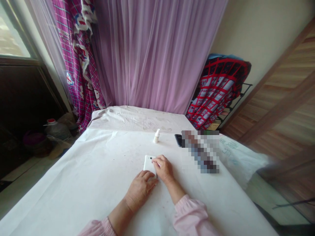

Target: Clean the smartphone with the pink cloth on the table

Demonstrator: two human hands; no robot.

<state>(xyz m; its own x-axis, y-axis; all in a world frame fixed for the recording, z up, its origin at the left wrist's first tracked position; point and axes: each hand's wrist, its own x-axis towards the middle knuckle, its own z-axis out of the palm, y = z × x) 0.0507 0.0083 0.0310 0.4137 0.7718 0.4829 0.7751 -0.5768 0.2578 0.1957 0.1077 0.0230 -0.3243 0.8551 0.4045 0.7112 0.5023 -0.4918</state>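
A white smartphone point(148, 163) lies on the white-covered table, its back with a dark round camera lens facing up. My left hand point(141, 187) is curled over its lower end, thumb and fingers bent around the edges. With fingertips pinched together, my right hand point(163, 167) is on the phone's upper right side, close to the lens. The lower part of the phone is hidden under both hands. Beyond it stands a small white bottle point(156, 136) with a narrow tip, touched by neither hand.
A black object point(178, 140), possibly a phone or mouse, lies right of the bottle beside a pixelated patch. A white plastic bag point(242, 160) hangs at the table's right edge. Purple curtains point(152, 59) close off the back. A large plastic jug point(57, 131) stands at left.
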